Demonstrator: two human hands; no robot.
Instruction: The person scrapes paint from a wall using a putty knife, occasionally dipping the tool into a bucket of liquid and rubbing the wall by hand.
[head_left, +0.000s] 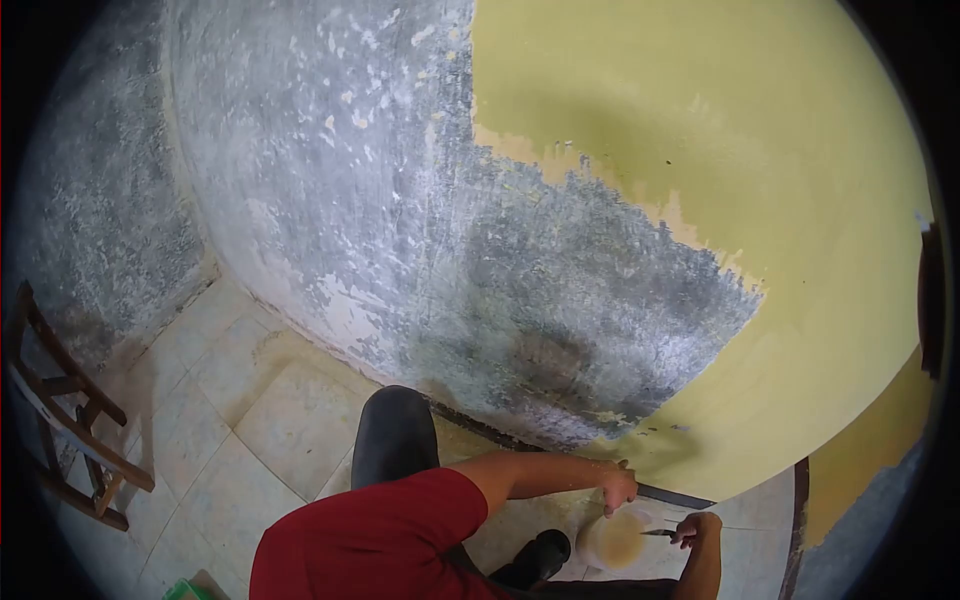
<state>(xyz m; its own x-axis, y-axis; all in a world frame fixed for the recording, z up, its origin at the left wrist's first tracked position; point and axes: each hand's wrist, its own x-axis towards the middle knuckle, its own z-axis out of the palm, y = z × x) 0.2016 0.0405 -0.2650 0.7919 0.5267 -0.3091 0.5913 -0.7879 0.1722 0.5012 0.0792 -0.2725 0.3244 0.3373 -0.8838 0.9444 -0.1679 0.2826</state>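
A round whitish bucket (pixel 588 548) stands on the floor in front of me, with pale yellowish-beige material inside. At its far rim is my left hand (pixel 619 487), fingers curled, apparently gripping the edge; part of the grip is hidden. My right hand (pixel 699 528) is closed around the handle of a putty knife (pixel 658 532), whose blade points left over the bucket's right side. Ahead rises a wall with yellow paint (pixel 680 100) and a large bare grey, scraped area (pixel 590 290) with ragged edges.
A wooden chair-like frame (pixel 85 440) is at the far left. Pale floor tiles (pixel 300 420) run along the wall base. My knee (pixel 396 430) and dark boot (pixel 545 555) are close to the bucket. Something green (pixel 185 590) shows at the bottom left.
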